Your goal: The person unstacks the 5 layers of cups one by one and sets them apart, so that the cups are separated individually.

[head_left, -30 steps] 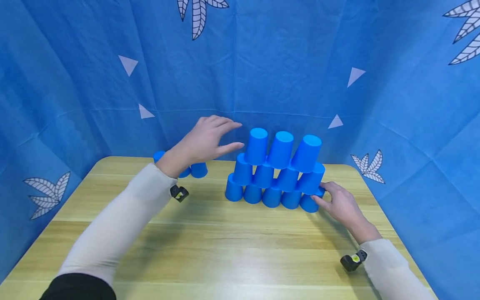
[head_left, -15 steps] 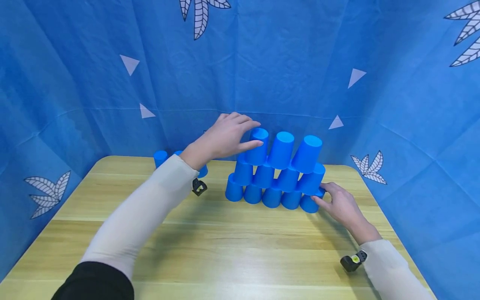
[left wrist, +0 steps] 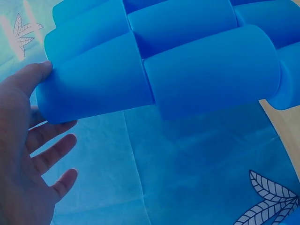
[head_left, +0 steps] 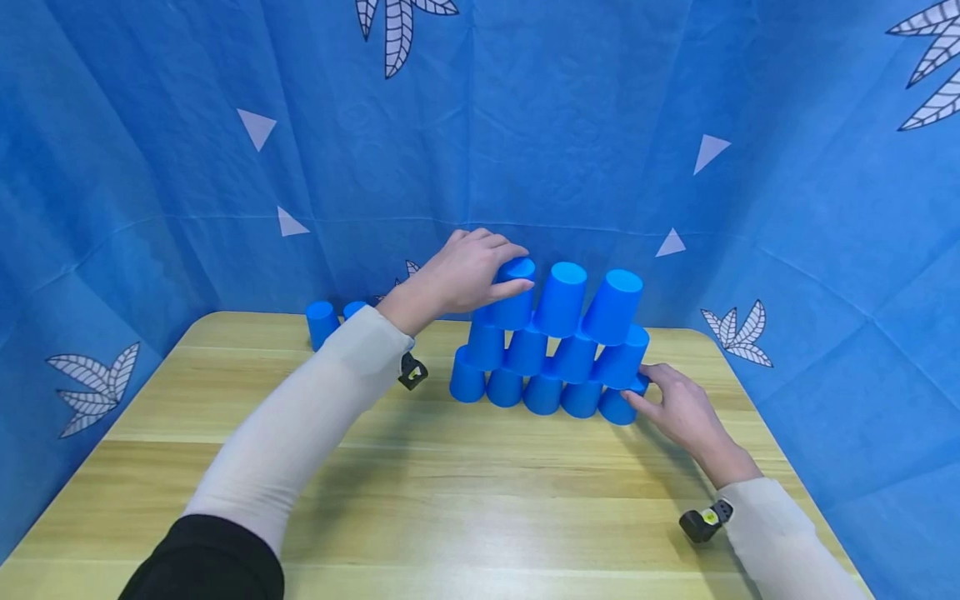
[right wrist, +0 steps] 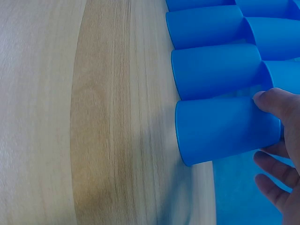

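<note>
Blue cups stand upside down in a three-tier wall on the table. My left hand (head_left: 467, 271) is at the left cup of the top row (head_left: 512, 310), thumb on the near side of its upper end and fingers around the far side. In the left wrist view that cup (left wrist: 96, 84) has the thumb at its base edge. At the right end of the bottom row, my right hand (head_left: 682, 408) pinches the last cup (right wrist: 225, 129) near its upper end between thumb and fingers. Two other top-row cups (head_left: 562, 300) stand to the right of the left hand's cup.
More blue cups (head_left: 322, 323) stand at the table's back left, partly hidden by the left sleeve (head_left: 315, 417). The wooden table (head_left: 480, 500) reaches back to a blue curtain (head_left: 585, 125) close behind the cup wall.
My left hand has moved right, from beside the wall to the top-left cup, and its thumb and fingers have closed around it. The right hand and the cups have stayed put.
</note>
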Motion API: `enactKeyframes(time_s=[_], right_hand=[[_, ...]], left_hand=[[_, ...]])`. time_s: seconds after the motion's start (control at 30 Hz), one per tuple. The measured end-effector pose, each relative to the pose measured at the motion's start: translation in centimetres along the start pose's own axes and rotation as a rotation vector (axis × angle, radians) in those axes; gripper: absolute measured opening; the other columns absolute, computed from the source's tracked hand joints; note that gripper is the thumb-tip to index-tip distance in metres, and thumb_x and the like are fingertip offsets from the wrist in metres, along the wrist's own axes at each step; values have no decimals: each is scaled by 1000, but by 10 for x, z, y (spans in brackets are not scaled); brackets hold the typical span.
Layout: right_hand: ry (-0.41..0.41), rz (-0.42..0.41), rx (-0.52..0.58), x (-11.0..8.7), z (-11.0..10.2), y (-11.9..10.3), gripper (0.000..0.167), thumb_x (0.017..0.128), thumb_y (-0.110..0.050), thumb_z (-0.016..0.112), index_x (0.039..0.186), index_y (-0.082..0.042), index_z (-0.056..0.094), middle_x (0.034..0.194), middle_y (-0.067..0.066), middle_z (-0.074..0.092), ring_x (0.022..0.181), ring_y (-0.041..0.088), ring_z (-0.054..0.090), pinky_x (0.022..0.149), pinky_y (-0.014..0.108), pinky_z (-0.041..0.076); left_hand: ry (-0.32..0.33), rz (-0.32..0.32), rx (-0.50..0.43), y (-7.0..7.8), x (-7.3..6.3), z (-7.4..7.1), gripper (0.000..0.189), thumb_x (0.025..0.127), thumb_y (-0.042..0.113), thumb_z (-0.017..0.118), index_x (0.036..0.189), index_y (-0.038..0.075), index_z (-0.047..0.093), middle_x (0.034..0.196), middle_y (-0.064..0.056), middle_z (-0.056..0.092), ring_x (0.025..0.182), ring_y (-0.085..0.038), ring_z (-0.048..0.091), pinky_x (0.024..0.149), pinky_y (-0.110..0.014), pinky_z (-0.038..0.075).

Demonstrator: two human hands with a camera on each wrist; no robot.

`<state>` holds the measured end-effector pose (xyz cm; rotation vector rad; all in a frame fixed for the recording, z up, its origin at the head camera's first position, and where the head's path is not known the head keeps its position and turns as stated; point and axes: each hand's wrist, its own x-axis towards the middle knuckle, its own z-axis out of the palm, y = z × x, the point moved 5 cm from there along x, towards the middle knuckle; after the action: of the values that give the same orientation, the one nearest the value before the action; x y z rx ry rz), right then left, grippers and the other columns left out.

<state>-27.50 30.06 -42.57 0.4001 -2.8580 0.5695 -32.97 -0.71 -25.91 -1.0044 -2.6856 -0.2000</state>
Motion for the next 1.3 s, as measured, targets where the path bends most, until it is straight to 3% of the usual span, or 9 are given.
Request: enactKeyframes(time_s=[0.23, 0.6, 1.03, 1.3], right_hand=[[-6, 4, -6, 1, 0, 0, 59, 93, -39, 66, 128, 8, 56, 123, 28, 59, 113, 47, 56, 93, 63, 43], [-9, 0, 3, 1, -2, -2, 59, 94, -39, 66, 128, 8, 56, 123, 28, 59, 114, 47, 55, 94, 64, 42], [-10, -1, -2, -1, 0, -1, 58, 94, -39, 65, 128, 7, 56, 123, 28, 59, 113, 47, 55, 93, 64, 42], [-12, 12, 0, -1, 0, -1, 61, 94, -42, 65, 129, 7, 56, 125, 28, 58, 115, 48, 54, 94, 65, 41]], left_hand=[[59, -4, -13, -1, -9, -12, 58, 95, 55, 53, 138, 16, 57, 133, -4, 60, 128, -26, 49, 103, -49, 37], [163, 31, -6, -12, -49, -30, 55, 92, 51, 61, 130, 11, 63, 121, -6, 66, 117, -27, 54, 100, -48, 38], [210, 22, 23, -29, -93, -25, 53, 91, 48, 65, 124, 8, 65, 116, -9, 67, 110, -29, 57, 95, -47, 43], [212, 18, 48, -45, -119, -11, 51, 88, 44, 69, 122, 6, 66, 114, -12, 68, 109, -32, 58, 93, -50, 43]])
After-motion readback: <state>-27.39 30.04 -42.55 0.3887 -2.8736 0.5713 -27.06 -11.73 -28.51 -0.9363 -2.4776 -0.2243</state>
